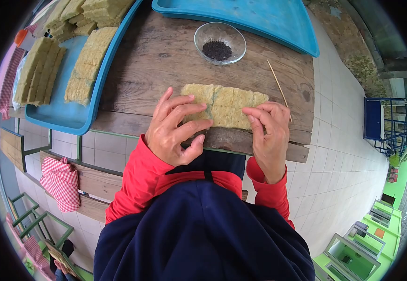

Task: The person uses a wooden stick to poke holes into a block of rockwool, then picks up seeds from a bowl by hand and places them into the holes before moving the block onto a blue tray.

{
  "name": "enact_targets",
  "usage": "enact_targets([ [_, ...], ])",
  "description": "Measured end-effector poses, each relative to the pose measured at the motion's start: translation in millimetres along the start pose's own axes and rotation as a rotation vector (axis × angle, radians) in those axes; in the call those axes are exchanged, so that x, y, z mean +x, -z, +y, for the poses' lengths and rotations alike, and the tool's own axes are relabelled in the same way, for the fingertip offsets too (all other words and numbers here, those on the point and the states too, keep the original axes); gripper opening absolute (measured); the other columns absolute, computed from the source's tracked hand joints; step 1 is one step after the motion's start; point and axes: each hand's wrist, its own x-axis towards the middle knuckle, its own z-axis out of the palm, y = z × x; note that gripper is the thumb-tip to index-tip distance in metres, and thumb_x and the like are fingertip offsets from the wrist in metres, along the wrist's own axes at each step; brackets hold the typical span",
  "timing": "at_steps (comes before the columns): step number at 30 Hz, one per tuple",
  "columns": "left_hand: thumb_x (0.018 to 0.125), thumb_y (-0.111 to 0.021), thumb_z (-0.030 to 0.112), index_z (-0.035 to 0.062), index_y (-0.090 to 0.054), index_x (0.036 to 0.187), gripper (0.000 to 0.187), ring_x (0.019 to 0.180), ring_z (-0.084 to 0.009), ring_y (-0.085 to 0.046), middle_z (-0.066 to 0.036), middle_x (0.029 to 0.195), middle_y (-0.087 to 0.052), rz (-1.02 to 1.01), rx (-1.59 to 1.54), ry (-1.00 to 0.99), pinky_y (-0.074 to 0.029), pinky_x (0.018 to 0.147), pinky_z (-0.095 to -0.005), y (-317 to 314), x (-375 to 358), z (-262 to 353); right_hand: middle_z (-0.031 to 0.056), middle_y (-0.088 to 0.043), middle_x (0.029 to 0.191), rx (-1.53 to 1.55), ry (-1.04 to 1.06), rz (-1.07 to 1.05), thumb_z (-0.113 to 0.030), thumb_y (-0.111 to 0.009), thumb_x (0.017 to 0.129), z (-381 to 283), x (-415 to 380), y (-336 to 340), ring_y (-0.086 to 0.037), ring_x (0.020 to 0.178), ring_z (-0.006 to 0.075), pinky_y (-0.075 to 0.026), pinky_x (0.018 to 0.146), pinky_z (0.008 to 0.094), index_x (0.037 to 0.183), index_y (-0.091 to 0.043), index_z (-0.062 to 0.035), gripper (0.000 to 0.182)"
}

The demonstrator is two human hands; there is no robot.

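A yellowish rockwool slab (231,105), scored into blocks, lies flat near the front edge of the wooden table. My left hand (177,124) rests at its left end, fingers spread apart, fingertips on the surface. Over the right end, my right hand (270,124) has thumb and index finger nearly together in a pinch. Whatever may be between those fingertips is too small to make out. Beyond the slab stands a clear glass bowl (220,43) with small dark seeds (216,50) at the bottom. A thin wooden skewer (278,86) lies to the right, by my right hand.
At the left, a blue tray (88,112) holds several more rockwool slabs (88,65). Another blue tray (255,18) sits at the table's far side. A bench with a red checked cloth (60,182) is at lower left. Part of another person (63,267) shows at bottom left.
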Motion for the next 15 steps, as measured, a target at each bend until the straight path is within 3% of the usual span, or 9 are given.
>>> enact_targets([
  [8,0.064,-0.065,0.014,0.0164,-0.073,0.089,0.026,0.112,-0.0258,-0.057,-0.001,0.105,-0.066,-0.013,0.010,0.007,-0.033,0.107,-0.0580,-0.6,0.4,0.9,0.0066,-0.056,0.091,-0.034,0.005,0.062,0.000,-0.068,0.076,-11.0,-2.4,9.1,-0.051,0.099,0.0290,-0.041,0.089,0.0411,0.091,-0.070,-0.0086,0.017],
  [13,0.064,-0.064,0.012,0.0163,-0.072,0.088,0.026,0.111,-0.0252,-0.057,-0.001,0.104,-0.065,-0.005,-0.002,0.010,-0.033,0.107,-0.0574,-0.8,1.0,1.3,0.0058,-0.053,0.098,-0.090,0.110,-0.061,-0.008,-0.074,0.071,-27.5,-7.1,-2.0,-0.049,0.108,0.0314,-0.033,0.102,0.0580,0.085,-0.065,-0.0113,0.017],
  [15,0.064,-0.064,0.012,0.0163,-0.072,0.088,0.026,0.111,-0.0251,-0.057,-0.001,0.104,-0.065,-0.001,-0.007,0.009,-0.033,0.108,-0.0571,-1.5,0.6,0.9,0.0055,-0.052,0.099,-0.110,0.104,-0.071,-0.010,-0.075,0.071,-30.1,-7.4,-6.6,-0.049,0.109,0.0312,-0.031,0.103,0.0587,0.085,-0.065,-0.0116,0.018],
])
